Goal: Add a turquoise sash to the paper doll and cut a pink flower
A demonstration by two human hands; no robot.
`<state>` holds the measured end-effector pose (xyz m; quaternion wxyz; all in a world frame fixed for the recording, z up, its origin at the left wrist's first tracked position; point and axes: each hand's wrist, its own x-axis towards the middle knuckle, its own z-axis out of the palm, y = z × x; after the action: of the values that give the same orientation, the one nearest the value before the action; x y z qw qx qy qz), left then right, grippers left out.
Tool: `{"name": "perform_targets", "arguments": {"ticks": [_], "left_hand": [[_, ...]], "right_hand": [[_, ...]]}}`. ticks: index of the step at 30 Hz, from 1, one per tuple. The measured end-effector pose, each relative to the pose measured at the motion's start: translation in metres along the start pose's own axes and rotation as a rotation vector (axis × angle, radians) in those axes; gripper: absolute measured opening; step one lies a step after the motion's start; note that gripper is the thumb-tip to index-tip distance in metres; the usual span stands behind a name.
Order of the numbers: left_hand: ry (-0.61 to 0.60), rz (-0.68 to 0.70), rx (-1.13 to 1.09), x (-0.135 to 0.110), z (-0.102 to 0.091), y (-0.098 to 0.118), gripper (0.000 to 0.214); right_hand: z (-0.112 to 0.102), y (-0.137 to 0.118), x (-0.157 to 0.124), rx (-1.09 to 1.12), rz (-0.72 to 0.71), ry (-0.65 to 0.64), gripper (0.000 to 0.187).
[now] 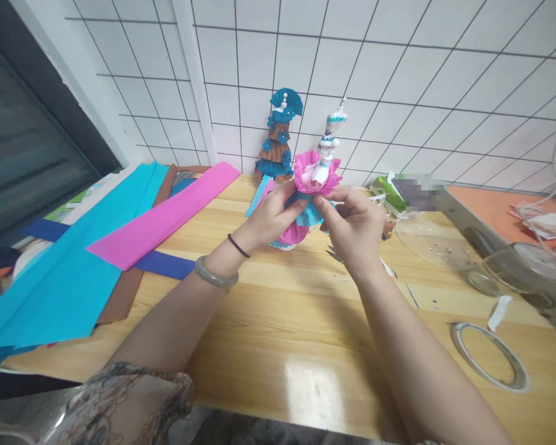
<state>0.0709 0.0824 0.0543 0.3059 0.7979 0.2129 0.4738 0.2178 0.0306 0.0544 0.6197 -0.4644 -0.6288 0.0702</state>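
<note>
Between my two hands is a white figurine (pixel 325 162) wrapped in ruffled crepe paper, with a pink frill (pixel 306 175) above a light-blue layer (pixel 309 213) and more pink below. My left hand (pixel 278 215) grips the paper from the left, thumb pressed on the blue layer. From the right, my right hand (pixel 354 225) pinches the same paper just under the pink frill. Behind it, against the tiled wall, stands a finished-looking figurine (pixel 277 139) in teal and brown ruffled paper. Dark scissor blades (pixel 334 253) show partly beneath my right hand.
At left lie folded crepe sheets: turquoise (pixel 74 266), pink (pixel 167 213), dark blue (pixel 167 264) and brown (pixel 123 296). On the right are a roll of tape (pixel 488 357), a clear plastic disc (pixel 429 241), a glass jar (pixel 484 280) and a green packet (pixel 389 193). Paper scraps are scattered about.
</note>
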Motion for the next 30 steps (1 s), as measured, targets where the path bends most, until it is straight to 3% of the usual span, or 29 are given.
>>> {"name": "perform_targets", "arguments": {"ticks": [8, 17, 26, 30], "left_hand": [[-0.032, 0.007, 0.000, 0.0000, -0.0028, -0.0007, 0.033], [-0.057, 0.011, -0.062, 0.0015, -0.0069, -0.0015, 0.041], [0.069, -0.082, -0.028, 0.0003, -0.0039, 0.0069, 0.036], [0.067, -0.082, -0.049, 0.0001, -0.0031, 0.0051, 0.036]], "right_hand": [[0.0035, 0.0016, 0.0002, -0.008, -0.010, 0.018, 0.008], [0.0056, -0.0035, 0.0006, 0.136, 0.107, -0.034, 0.010], [0.0042, -0.0064, 0.0002, 0.045, 0.111, -0.048, 0.011], [0.0027, -0.0066, 0.0016, 0.089, 0.124, -0.073, 0.013]]}}
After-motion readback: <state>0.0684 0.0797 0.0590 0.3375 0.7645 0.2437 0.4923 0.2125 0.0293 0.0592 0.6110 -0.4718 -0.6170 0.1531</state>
